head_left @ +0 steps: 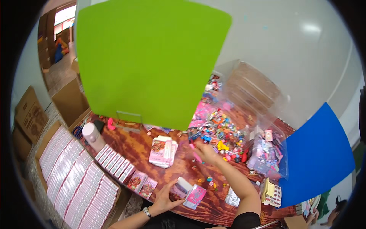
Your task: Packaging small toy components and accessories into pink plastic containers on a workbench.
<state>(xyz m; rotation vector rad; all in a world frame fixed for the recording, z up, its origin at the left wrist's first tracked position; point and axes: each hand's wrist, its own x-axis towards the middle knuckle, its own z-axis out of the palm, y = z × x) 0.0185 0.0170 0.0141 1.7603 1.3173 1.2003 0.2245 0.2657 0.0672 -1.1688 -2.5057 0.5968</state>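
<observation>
Left hand [164, 199] is being curled around a small box [182, 187] near the front edge of the wooden table [187, 168], beside a pink packet [195, 196]. Right hand [207, 153] is being held by the trinket pile [225, 135]; whether a pink strip [196, 153] there is being gripped cannot be told. Room is being left between the 2 hands. Packets [267, 150] are being contained by a clear bin [284, 162], rows of boxes [72, 179] by a carton [121, 199].
</observation>
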